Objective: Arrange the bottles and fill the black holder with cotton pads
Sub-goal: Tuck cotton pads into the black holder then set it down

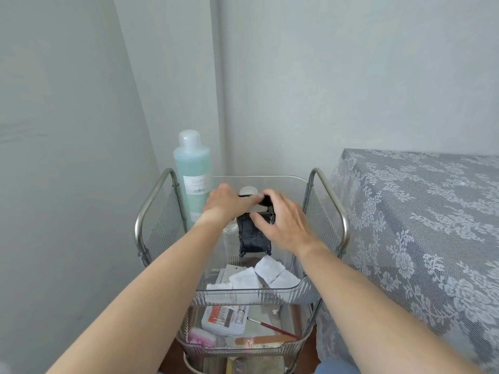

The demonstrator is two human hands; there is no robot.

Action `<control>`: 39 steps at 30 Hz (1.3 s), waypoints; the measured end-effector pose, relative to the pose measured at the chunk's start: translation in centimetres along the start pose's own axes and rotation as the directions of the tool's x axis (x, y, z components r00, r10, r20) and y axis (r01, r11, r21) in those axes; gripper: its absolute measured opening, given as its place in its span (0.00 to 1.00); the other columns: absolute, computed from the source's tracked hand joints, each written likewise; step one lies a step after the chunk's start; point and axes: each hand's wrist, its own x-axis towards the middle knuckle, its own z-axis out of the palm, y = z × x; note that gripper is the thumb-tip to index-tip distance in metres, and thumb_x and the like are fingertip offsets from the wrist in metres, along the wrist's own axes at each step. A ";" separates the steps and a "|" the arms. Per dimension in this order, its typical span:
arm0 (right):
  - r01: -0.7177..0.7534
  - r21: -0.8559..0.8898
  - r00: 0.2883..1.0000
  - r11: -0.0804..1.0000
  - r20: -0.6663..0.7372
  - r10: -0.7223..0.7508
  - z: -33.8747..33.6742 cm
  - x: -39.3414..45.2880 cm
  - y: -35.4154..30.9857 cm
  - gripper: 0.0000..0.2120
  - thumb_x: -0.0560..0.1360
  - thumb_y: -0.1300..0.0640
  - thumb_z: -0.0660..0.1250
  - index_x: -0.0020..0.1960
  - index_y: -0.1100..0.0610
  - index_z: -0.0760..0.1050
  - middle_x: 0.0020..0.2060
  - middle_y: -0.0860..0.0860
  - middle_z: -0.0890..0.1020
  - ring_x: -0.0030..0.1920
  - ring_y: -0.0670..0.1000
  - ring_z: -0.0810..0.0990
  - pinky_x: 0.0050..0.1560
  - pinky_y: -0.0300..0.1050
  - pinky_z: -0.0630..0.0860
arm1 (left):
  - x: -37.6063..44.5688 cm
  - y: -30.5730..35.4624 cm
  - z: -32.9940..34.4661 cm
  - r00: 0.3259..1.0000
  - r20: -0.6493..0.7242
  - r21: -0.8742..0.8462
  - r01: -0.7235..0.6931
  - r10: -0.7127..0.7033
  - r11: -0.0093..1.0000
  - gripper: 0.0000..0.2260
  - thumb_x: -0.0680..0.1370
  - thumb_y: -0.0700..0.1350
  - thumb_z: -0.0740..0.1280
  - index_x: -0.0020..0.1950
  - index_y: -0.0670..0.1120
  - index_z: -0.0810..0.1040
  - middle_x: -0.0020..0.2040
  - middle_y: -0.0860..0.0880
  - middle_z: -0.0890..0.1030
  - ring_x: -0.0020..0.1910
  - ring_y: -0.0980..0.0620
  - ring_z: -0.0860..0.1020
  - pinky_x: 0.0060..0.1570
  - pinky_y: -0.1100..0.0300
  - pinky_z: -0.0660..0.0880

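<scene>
A black ornate holder (253, 237) stands in the middle of the clear top tray (291, 291) of a trolley. My left hand (228, 205) and my right hand (283, 221) both close over the holder's top, where white pads show between the fingers. Several loose white cotton pads (266, 273) lie in the tray in front of the holder. A tall bottle of blue-green liquid (193, 179) stands upright at the tray's back left. A small clear bottle (231, 233) is partly hidden under my left wrist. A white cap (248, 190) shows behind my hands.
The trolley has metal side handles (151, 206) and a lower tray (243, 344) holding a nail-bit box, a brush and a file. A lace-covered table (421, 225) stands close on the right. Grey walls meet in a corner behind the trolley.
</scene>
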 end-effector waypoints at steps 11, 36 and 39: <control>-0.019 -0.007 0.999 1.000 -0.041 0.019 0.2 -0.2 0.2 0.21 0.75 0.41 0.64 0.59 0.55 0.71 0.51 0.50 0.79 0.50 0.53 0.77 0.56 0.52 0.73 | -4.3 -3.9 3.2 0.872 0.443 0.243 0.107 -0.209 0.964 0.09 0.80 0.46 0.60 0.54 0.42 0.73 0.39 0.47 0.79 0.24 0.53 0.74 0.25 0.67 0.70; 0.012 0.100 0.989 0.995 -0.147 0.003 -0.2 -0.2 0.0 0.18 0.81 0.45 0.53 0.45 0.58 0.71 0.41 0.50 0.76 0.42 0.50 0.75 0.45 0.46 0.70 | -2.8 -1.0 -2.5 0.904 0.241 -0.285 -0.283 0.354 0.916 0.06 0.79 0.40 0.68 0.55 0.43 0.78 0.33 0.47 0.79 0.29 0.54 0.76 0.26 0.66 0.70; 0.014 0.032 0.985 0.999 -0.173 -0.008 0.0 0.0 0.2 0.11 0.80 0.53 0.60 0.44 0.60 0.73 0.48 0.54 0.80 0.49 0.53 0.77 0.54 0.47 0.72 | -2.0 -0.5 -3.0 0.912 0.184 -0.354 -0.288 0.368 0.890 0.11 0.76 0.37 0.72 0.56 0.43 0.76 0.32 0.47 0.79 0.30 0.51 0.77 0.31 0.61 0.75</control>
